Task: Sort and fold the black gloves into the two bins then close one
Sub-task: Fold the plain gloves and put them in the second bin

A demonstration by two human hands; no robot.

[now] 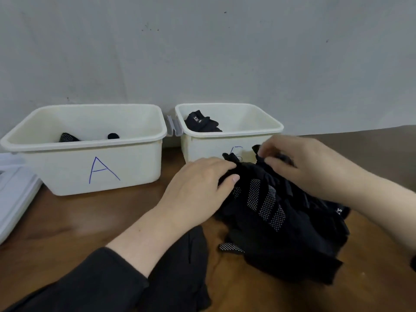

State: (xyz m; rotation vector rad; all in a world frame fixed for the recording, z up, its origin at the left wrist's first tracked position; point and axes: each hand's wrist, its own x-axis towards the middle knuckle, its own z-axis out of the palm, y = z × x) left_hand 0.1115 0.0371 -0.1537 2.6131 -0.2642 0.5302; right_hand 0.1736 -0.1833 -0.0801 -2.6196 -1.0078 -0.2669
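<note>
A pile of black gloves (pixel 283 233) lies on the brown table, right of centre; some show white dotted grip strips. My left hand (pixel 198 188) pinches the top glove's near edge. My right hand (pixel 308 163) grips the same glove's fingers at the far side of the pile. Two cream bins stand at the wall. The bin marked A (pixel 85 140) on the left holds a dotted glove (pixel 67 138). The right bin (pixel 258 118) holds a folded black glove (pixel 202 123); its letter is hidden behind my hands.
A white lid (pixel 13 194) lies at the far left edge of the table. A grey latch (pixel 173 126) hangs between the two bins. Another black cloth piece (pixel 180 266) lies near my left sleeve. The grey wall stands just behind the bins.
</note>
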